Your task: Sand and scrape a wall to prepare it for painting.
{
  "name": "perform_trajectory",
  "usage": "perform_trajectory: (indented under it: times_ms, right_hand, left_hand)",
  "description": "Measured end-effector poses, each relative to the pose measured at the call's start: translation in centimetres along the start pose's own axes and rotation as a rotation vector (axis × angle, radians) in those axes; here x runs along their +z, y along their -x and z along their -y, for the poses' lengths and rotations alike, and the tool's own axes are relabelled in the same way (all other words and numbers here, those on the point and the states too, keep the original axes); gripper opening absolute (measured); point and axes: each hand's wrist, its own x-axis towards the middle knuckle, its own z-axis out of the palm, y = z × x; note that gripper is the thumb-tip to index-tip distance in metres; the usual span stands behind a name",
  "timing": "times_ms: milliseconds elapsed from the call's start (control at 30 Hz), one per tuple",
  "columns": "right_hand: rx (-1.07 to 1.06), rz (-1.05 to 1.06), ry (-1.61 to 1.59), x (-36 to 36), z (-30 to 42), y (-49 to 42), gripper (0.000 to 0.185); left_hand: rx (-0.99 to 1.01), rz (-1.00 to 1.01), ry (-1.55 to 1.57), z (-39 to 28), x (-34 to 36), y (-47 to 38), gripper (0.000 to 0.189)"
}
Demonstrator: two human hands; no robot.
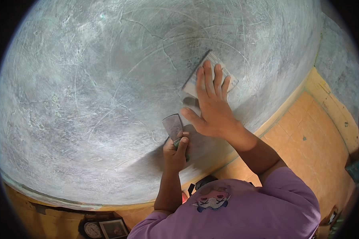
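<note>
A large grey-blue plastered wall (107, 74) with cracks and scratch marks fills most of the view. My right hand (213, 98) lies with fingers spread over a light, flat sheet of sandpaper or similar pad (193, 86), pressing it against the wall; the exact material cannot be told. Lower and to the left, my left hand (177, 151) grips the green handle of a putty knife (172, 127). Its wide metal blade points up, close to the wall.
Orange floor tiles (305, 134) show at the right, beside a yellow border (332, 101). At the bottom left are a round clock (92, 230) and a framed picture (113, 229). A teal object (355, 170) stands at the right edge.
</note>
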Motion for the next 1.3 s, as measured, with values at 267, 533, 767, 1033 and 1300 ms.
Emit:
perform_trajectory:
  times_ms: [267,533,767,1033,1300]
  right_hand:
    - [-0.004,0.114,0.042,0.6,0.1,2.6,0.091]
    - [-0.014,0.096,0.072,0.3,2.7,1.2,0.090]
    - [0.031,0.144,0.135,0.3,2.4,2.4,0.088]
    - [0.039,0.088,0.040,0.7,1.4,2.9,0.084]
    - [0.116,-0.031,-0.021,-1.9,-1.7,0.3,0.078]
  left_hand:
    - [0.036,0.043,0.007,-0.8,-1.5,0.4,0.024]
    - [0.036,0.092,0.073,-0.3,-3.1,1.7,0.022]
    - [-0.039,0.091,0.063,0.0,-3.9,2.9,0.022]
    - [-0.036,0.038,0.059,0.5,-4.4,3.3,0.025]
    - [0.051,-0.009,0.096,0.1,-1.3,2.6,0.022]
